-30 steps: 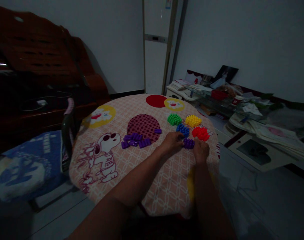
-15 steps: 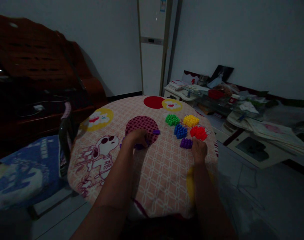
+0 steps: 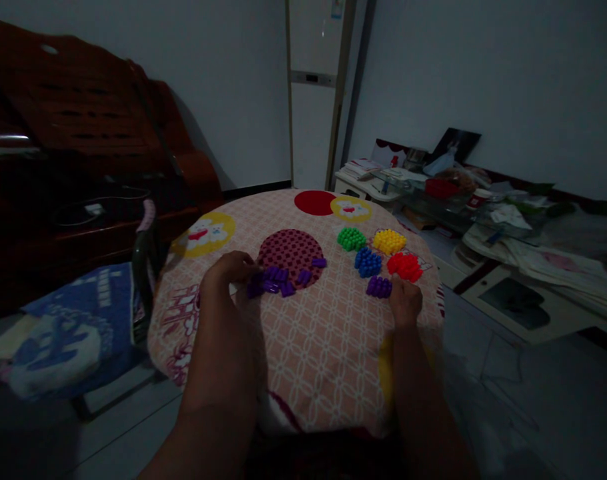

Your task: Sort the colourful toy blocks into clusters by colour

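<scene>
My left hand [image 3: 236, 267] is at the left edge of a loose heap of small purple plastic pieces [image 3: 276, 279], its fingers reaching out and the thumb apart from them. Two more purple pieces [image 3: 304, 277] lie on the dark-red dotted circle printed on the cloth. On the right, my right hand [image 3: 406, 300] is closed, its fingertips at the right end of a purple bumpy cluster [image 3: 379, 287]. Whatever sits between those fingers is hidden. Behind that cluster are blue [image 3: 368, 263], red [image 3: 404, 267], green [image 3: 352, 239] and yellow [image 3: 390, 241] clusters of similar knobbly pieces.
A patterned cloth covers the round table [image 3: 323, 347]. To the left stands a chair with a blue cover [image 3: 83, 327], and behind it a wooden bench [image 3: 83, 127]. A cluttered low cabinet [image 3: 508, 293] runs along the right wall.
My left hand has moved left, off the middle of the dotted circle, uncovering the purple heap. My right hand stays by the purple cluster. The view has shifted slightly.
</scene>
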